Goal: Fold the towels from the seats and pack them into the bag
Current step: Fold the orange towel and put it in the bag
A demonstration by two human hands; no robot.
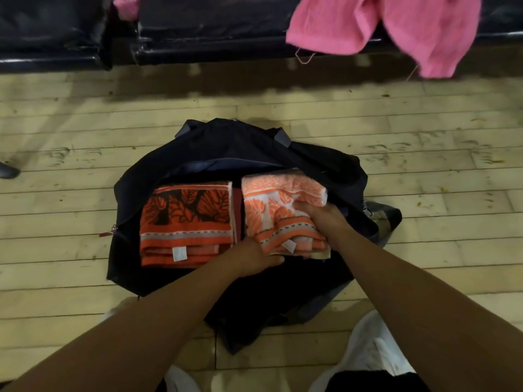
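An open dark navy bag (pixel 232 148) lies on the wooden floor. Inside it on the left lies a folded orange and black leaf-patterned towel (pixel 185 222). Beside it on the right sits a folded pale orange and white towel (pixel 278 205). My right hand (pixel 325 222) presses on top of the pale towel's near right part. My left hand (pixel 256 257) grips that towel's near left corner from below. A loose pink towel (pixel 382 26) hangs over the front edge of a dark seat (pixel 215 32) at the top right.
A second dark seat (pixel 51 32) stands at the top left, with a scrap of pink cloth (pixel 126 7) between the two seats. A dark shoe tip (pixel 8 171) shows at the left edge. My white shoes (pixel 373 346) stand just behind the bag.
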